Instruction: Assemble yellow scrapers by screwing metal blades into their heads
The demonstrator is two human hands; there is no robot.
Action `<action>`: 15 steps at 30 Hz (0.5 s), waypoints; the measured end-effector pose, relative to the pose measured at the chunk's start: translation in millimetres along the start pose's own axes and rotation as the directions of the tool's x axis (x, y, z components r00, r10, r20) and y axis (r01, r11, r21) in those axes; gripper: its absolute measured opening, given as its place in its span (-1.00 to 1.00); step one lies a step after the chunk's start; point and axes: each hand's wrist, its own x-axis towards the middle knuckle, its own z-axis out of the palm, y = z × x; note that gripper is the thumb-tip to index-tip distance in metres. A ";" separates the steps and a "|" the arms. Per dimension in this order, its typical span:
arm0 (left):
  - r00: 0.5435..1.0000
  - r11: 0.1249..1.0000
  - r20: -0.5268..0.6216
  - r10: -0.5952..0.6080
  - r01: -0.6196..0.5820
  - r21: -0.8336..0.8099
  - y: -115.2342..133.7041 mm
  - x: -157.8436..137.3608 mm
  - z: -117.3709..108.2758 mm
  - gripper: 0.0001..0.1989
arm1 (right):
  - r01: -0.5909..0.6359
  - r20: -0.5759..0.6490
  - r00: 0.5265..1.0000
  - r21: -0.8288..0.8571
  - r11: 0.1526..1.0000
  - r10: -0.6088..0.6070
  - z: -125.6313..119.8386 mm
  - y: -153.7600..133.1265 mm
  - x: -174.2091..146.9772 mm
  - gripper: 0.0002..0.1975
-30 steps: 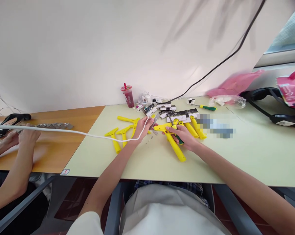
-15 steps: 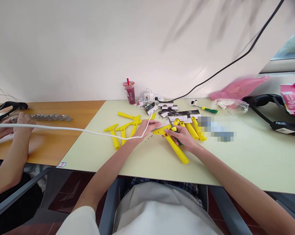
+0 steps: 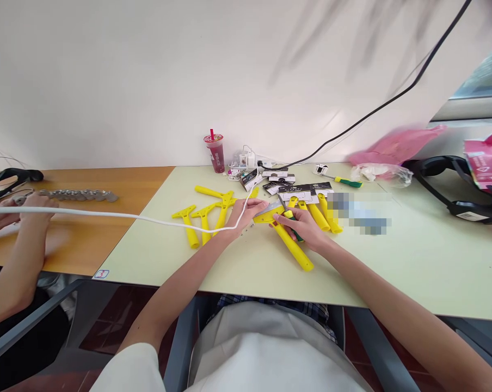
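Note:
My left hand (image 3: 246, 212) is closed at the left end of a thin silvery blade (image 3: 272, 207), which lies along the head of a yellow scraper (image 3: 295, 249). My right hand (image 3: 303, 225) is closed round a screwdriver (image 3: 298, 236) with a green and yellow handle, its shaft pointing up and away. The thumb of that hand also presses on the scraper's head, while the long handle slants down to the right. Left of my hands lie several more yellow scrapers (image 3: 186, 222). Beyond my right hand, others (image 3: 319, 216) rest below black and white cards (image 3: 307, 193).
A drink cup (image 3: 215, 152) with a straw stands at the wall beside a white charger (image 3: 246, 159). A second screwdriver (image 3: 348, 182) lies at the back right, near a black headset (image 3: 454, 209). A white cable (image 3: 107, 213) crosses over my left wrist. At left, another person's hands (image 3: 36, 206) work.
Both hands keep almost the same place on the scraper. More of the silvery blade shows along its head now. The view has shifted very slightly.

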 end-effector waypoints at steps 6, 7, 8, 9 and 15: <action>0.996 0.995 0.081 -0.036 0.028 0.099 -3.9 -0.3 -0.9 -0.58 | -0.015 0.011 1.000 0.018 1.000 0.015 -0.3 0.3 -0.3 -0.38; 0.997 0.995 0.067 -0.031 0.025 0.093 -4.3 -0.1 -0.4 -0.59 | -0.014 0.011 1.000 0.017 1.000 0.014 -0.3 0.4 -0.2 -0.38; 0.999 0.997 0.045 -0.024 0.021 0.077 -4.7 0.2 0.3 -0.61 | -0.013 0.013 1.000 0.017 1.000 0.012 -0.1 0.5 -0.1 -0.38; 1.000 0.999 0.019 -0.018 0.017 0.049 -4.9 0.6 0.9 -0.63 | -0.011 0.015 1.000 0.019 1.000 0.011 0.1 0.6 0.1 -0.38; 1.000 0.996 -0.030 -0.005 0.003 -0.084 -6.2 2.1 2.4 -0.64 | -0.009 0.013 1.000 0.047 0.999 0.008 1.4 -0.1 0.2 -0.41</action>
